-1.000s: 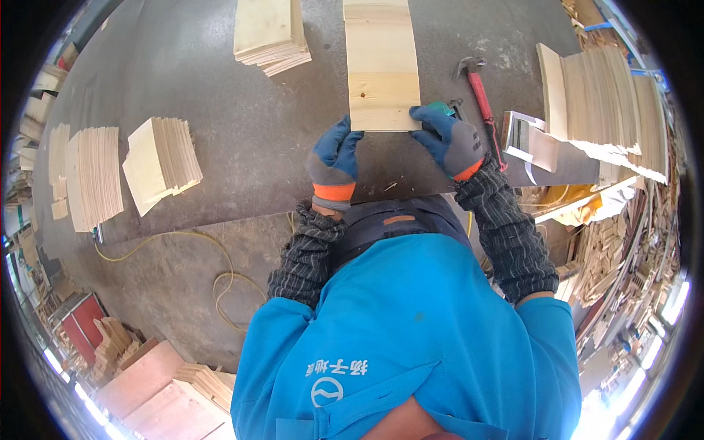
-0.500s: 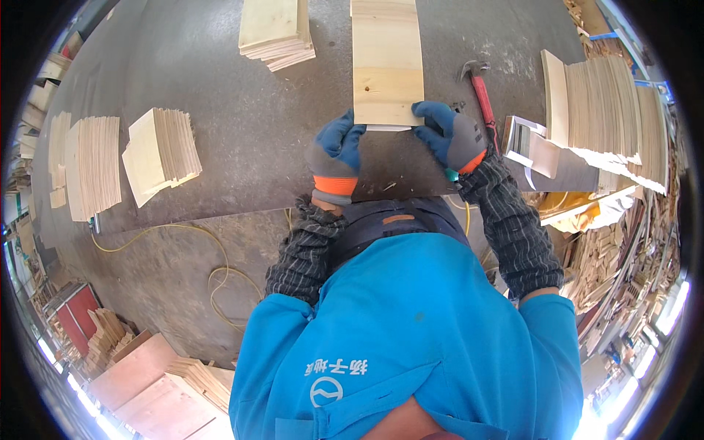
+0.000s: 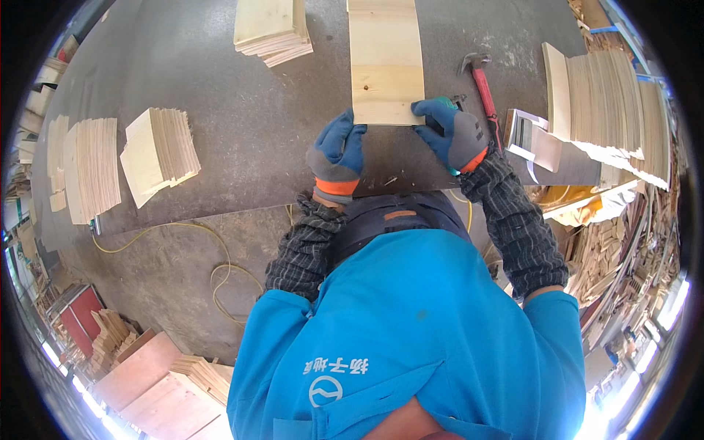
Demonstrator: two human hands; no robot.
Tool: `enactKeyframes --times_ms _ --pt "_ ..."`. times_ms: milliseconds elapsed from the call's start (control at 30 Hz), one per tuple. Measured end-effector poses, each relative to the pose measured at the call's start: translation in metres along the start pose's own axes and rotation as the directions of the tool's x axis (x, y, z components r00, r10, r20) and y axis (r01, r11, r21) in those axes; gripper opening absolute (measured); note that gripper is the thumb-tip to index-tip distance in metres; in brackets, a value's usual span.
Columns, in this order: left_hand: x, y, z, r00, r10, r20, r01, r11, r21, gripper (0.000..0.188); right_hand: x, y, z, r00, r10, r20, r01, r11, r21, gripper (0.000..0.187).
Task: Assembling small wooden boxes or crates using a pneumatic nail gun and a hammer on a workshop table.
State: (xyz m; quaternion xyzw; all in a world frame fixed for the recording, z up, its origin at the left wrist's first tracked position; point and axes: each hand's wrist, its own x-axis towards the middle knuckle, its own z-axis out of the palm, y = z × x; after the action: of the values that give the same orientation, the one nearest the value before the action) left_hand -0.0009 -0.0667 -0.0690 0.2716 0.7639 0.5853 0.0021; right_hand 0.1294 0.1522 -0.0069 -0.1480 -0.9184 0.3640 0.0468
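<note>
A long pale wooden board with a small dark knot lies lengthwise in front of me, its far end cut off by the upper edge of the picture. At the near left corner, my left hand, in a blue and grey work glove, pinches the board between fingers and thumb. My right hand, gloved the same way, grips the near right corner. Just beyond the right hand, a green object, partly hidden by the glove, shows beside a small dark metal piece. A claw hammer with a red handle lies to the right.
Stacks of thin wooden sheets stand on the dark table: one far stack, several at left and a long row at right. An open white box sits near the hammer. A yellow hose trails over the floor.
The white edge that showed under the board's near end is no longer visible. Both hands keep their places at the corners, and the view has shifted slightly.
</note>
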Motion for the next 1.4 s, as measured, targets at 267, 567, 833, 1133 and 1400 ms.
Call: enactKeyframes --times_ms 267,567,833,1133,1400 --pt "0.003 0.009 -0.007 0.99 -0.129 0.063 0.131 0.991 -0.015 0.026 -0.001 0.001 0.002 0.997 -0.058 -0.055 0.056 0.998 -0.039 0.034" --pt "0.063 -0.006 -0.038 0.906 -0.334 0.262 0.396 0.887 -0.238 0.071 -0.005 0.005 0.009 0.991 -0.1 -0.085 0.096 0.994 -0.053 0.037" --pt "0.114 -0.002 0.022 0.705 -0.421 0.57 0.6 0.783 -0.163 0.069 -0.005 -0.016 0.0 0.998 0.001 -0.064 -0.003 1.0 -0.029 0.037" --pt "0.116 0.007 0.017 0.653 -0.414 0.634 0.604 0.789 -0.108 0.051 -0.062 0.033 0.017 0.918 0.275 -0.287 -0.217 0.951 0.219 0.057" --pt "0.111 -0.003 0.023 0.69 -0.392 0.608 0.585 0.797 -0.149 0.049 -0.084 0.102 0.074 0.889 0.423 -0.177 -0.458 0.791 -0.406 0.095"
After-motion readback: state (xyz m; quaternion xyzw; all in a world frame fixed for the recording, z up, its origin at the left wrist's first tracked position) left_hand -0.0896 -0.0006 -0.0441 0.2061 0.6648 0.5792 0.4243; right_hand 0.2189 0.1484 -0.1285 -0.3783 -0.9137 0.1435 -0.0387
